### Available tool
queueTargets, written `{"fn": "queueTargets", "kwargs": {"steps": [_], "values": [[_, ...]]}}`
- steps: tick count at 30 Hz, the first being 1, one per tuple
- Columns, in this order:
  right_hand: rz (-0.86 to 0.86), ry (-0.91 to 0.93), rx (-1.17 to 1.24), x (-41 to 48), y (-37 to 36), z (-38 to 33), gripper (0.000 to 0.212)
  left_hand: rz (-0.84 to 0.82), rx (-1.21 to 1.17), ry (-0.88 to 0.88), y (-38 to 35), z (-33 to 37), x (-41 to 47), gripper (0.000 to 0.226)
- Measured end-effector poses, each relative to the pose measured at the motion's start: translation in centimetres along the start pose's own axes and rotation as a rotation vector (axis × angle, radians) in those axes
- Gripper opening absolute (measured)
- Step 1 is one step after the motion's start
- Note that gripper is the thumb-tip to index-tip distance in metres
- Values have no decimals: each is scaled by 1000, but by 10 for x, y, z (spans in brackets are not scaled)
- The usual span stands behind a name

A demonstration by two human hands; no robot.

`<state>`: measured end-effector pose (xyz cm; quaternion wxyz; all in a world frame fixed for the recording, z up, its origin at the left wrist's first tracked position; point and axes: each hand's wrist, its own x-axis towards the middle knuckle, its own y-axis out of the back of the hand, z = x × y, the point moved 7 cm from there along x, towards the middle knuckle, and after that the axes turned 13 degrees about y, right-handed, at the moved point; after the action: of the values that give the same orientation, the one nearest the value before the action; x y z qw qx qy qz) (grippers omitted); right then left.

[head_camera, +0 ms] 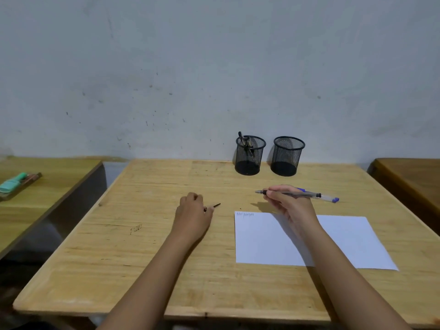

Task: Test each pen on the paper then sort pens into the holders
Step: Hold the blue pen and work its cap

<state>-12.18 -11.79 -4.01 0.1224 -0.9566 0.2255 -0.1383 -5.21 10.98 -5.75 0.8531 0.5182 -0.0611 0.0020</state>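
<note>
1. the right hand [289, 206] has its fingers curled round a grey pen [295, 193], held level above the worktop [154, 258] with its tip pointing left.
2. the left hand [192, 210] is curled, knuckles up, gripping a thin dark piece [216, 206] that pokes out to the right; what it is cannot be told.
3. a white paper [262, 241] lies under the right forearm, with small scribbles [245, 214] at its far left corner.
4. a blue-ended pen [332, 199] lies on the worktop just behind the right hand, partly hidden.
5. two black mesh holders stand side by side at the wall: the left holder [248, 160] has pens [246, 144] in it, and the right holder [285, 160] is just beside it.
</note>
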Motion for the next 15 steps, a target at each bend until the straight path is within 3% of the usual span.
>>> {"fn": "queueTargets", "kwargs": {"steps": [5, 11, 15], "values": [[-105, -8, -63, -13, -12, -6, 13, 57, -214, -37, 4, 2, -2, 23], [-143, 36, -74, -28, -25, -22, 13, -201, -804, 39, 17, 19, -24, 13], [-151, 44, -61, -36, -29, -32, 12, -266, -858, -107, 39, 44, -32, 15]]}}
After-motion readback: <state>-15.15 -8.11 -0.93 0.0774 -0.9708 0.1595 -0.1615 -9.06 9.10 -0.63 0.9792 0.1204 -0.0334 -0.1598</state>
